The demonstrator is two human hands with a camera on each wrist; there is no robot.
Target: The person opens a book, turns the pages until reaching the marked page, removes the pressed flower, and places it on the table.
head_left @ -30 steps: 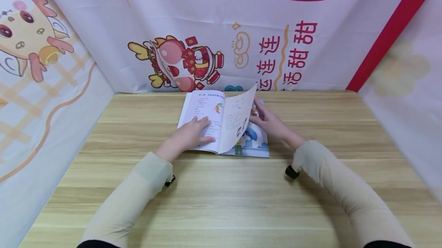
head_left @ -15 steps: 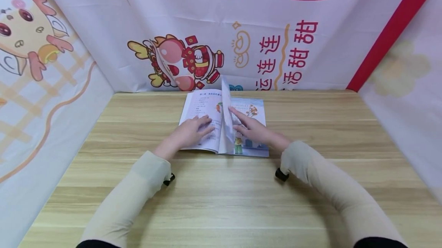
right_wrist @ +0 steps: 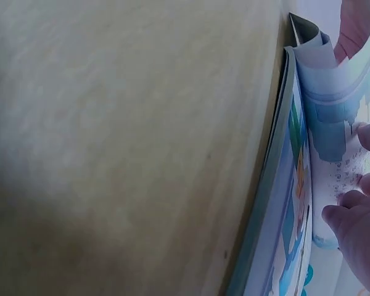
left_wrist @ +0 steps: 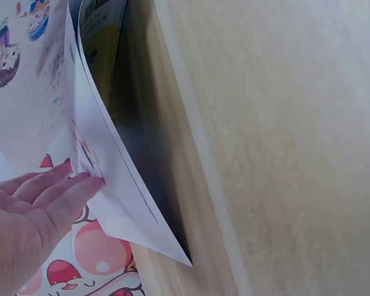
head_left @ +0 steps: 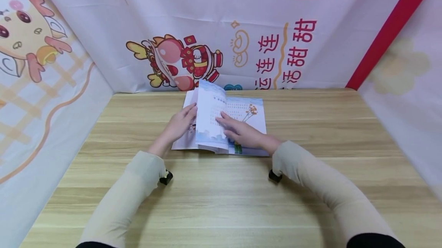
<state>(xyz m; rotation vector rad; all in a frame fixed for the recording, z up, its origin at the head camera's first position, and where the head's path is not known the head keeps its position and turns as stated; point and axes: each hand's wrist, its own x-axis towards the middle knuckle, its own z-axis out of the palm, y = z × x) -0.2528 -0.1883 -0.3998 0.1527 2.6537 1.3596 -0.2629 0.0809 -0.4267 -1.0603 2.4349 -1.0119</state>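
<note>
An open picture book [head_left: 253,119] lies on the far middle of the wooden table [head_left: 221,198]. One page [head_left: 210,119] is arched over the spine, leaning left. My right hand [head_left: 241,133] lies flat on that page, fingers straight, pushing it down. My left hand [head_left: 177,125] is at the page's left edge with straight fingers touching the paper. In the left wrist view the left hand [left_wrist: 34,209] rests against the lifted page [left_wrist: 92,154]. In the right wrist view the fingertips [right_wrist: 364,185] press on the curved page [right_wrist: 330,98] beside the book's edge [right_wrist: 277,172].
Printed cloth walls stand behind the table [head_left: 221,37], on the left [head_left: 41,87] and on the right [head_left: 404,94]. Bare wood lies between me and the book and on both sides of it.
The page held up on the right by my right hand has swung over the spine to the left. My right hand followed it leftward; my left hand lifted off the left page to meet it.
</note>
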